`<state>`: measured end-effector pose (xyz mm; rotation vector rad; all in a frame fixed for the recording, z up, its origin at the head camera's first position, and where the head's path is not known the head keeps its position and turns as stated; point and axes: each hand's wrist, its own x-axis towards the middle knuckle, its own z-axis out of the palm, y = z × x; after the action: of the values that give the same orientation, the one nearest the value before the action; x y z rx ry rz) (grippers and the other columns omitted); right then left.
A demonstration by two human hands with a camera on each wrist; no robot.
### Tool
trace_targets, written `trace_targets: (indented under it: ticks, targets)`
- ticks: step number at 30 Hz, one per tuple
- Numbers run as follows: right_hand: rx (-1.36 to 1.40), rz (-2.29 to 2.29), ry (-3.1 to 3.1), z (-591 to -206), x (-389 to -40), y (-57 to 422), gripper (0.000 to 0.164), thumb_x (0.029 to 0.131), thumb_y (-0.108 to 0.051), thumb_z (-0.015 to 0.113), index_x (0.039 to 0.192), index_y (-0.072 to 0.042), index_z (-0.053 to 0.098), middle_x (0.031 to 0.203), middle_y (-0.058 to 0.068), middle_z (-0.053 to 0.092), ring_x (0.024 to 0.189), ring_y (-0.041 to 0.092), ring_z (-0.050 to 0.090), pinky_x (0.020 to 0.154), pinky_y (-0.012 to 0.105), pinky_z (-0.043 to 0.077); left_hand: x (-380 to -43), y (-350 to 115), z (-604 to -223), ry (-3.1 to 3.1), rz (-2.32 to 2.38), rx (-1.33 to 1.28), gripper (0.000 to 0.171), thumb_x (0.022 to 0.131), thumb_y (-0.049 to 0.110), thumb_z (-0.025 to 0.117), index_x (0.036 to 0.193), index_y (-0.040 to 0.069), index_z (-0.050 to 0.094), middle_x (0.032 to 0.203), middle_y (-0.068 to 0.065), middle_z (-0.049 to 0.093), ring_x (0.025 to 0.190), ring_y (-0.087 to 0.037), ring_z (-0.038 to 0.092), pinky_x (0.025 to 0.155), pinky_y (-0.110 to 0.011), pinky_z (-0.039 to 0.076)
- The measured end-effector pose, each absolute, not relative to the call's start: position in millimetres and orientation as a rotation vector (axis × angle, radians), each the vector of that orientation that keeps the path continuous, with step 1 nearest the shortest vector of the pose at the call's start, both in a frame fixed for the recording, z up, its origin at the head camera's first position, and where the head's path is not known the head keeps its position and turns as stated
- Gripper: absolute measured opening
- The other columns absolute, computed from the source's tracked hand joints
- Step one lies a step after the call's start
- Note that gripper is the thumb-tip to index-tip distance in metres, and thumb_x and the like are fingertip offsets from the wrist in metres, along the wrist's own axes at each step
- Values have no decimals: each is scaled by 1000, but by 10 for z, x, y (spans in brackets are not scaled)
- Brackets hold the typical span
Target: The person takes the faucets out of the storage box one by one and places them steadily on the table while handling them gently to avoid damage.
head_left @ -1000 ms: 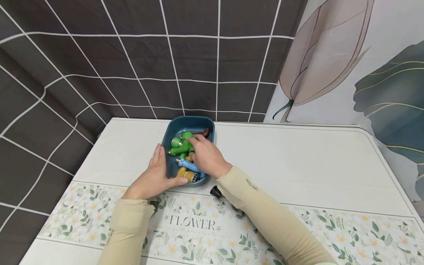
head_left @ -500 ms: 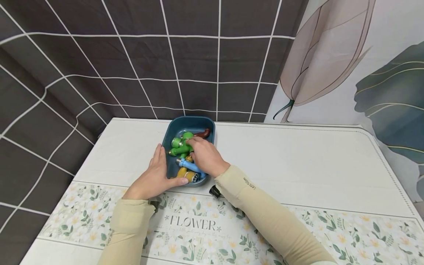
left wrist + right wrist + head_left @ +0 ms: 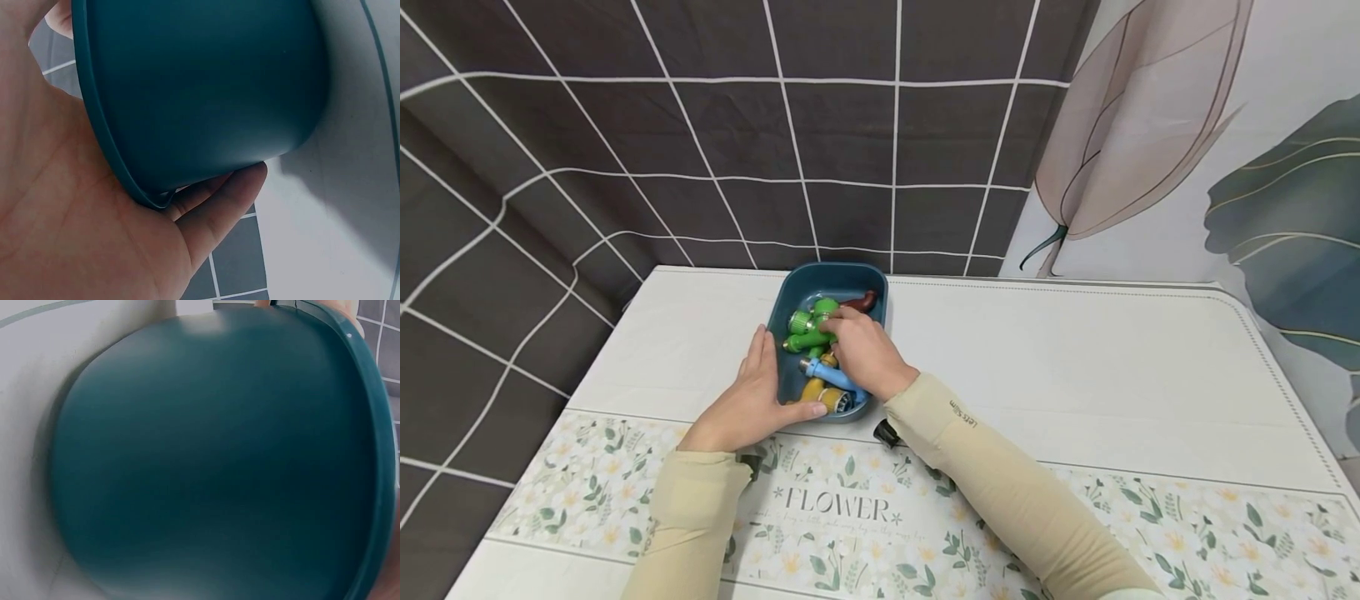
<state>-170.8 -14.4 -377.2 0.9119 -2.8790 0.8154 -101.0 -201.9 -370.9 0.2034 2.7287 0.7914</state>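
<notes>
We see the left hand [image 3: 747,402], fingers extended, against the blue bin [image 3: 842,277]; inside, the right hand [image 3: 871,354] pinches a green piece [image 3: 809,338] near a light-blue piece [image 3: 833,374].

Dark gridded backdrop [image 3: 842,137], probably cloth, leaf-print drape [image 3: 1195,142], white table cover [image 3: 1052,358]

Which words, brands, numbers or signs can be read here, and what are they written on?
"FLOWER": on the tablecloth's floral band, with a small star-like sign at each end.
"LetsSlim", as far as I can tell: on the right sleeve, small and slanted.
Script line under "FLOWER": too small to read.
Mark on the left sleeve: too blurred to read.
No numbers are legible, and I see no writing on the tub.
</notes>
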Motion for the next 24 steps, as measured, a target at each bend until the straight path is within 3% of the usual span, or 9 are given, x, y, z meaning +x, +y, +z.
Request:
trace_targets:
  ticks: [24]
  targets:
    - [986,860,-2832,-3773,-1725,-109,25,96,0,64,119,0,73,132,14,65,124,29,59,102,40,48,-1018,-2012,-3717,2735,793,204,130,84,61,72,154,-11,-11,163,-26,-18,151,-44,-4,114,-60,26]
